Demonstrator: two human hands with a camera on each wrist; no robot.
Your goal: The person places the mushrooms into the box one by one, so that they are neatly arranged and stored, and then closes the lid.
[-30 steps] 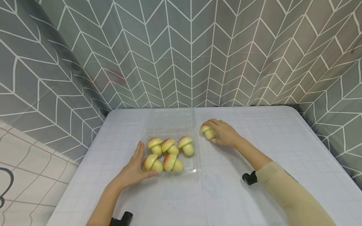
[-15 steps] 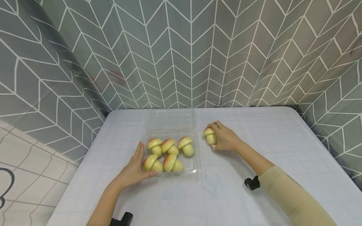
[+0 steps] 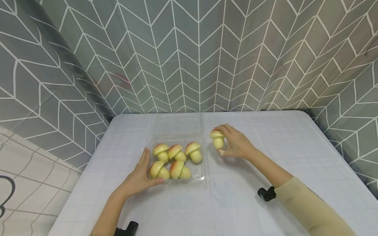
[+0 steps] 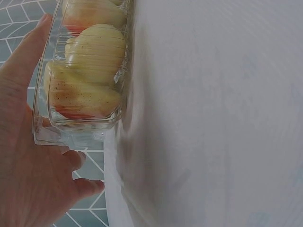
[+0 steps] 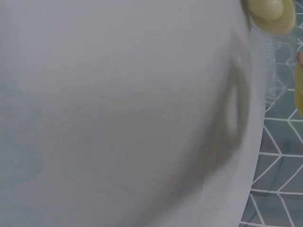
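Note:
My right hand (image 3: 237, 142) grips a yellow mushroom-shaped piece (image 3: 218, 141) with a red-tinged cap, thumb near its stem and fingers over the cap. It stands upright in the hand and appears raised off the table. In the right wrist view only a sliver of this piece (image 5: 299, 90) shows at the edge. A clear plastic clamshell box (image 3: 199, 172) holds several similar pieces (image 3: 176, 153), lying tilted. My left hand (image 3: 138, 178) rests against the box's near left corner, fingers along the left side and thumb along the front; in the left wrist view, the hand (image 4: 28, 156) touches the box wall (image 4: 85, 125).
The box's clear lid (image 3: 178, 125) lies folded back behind it. A white cloth covers the table (image 3: 224, 200). Grey patterned curtains (image 3: 189, 59) hang behind and at both sides. Black wrist cameras (image 3: 267, 194) are worn on both arms.
The mushroom-shaped piece in my right hand has turned from tilted to upright, moving slightly right and then back left. My left hand and the box have stayed in place.

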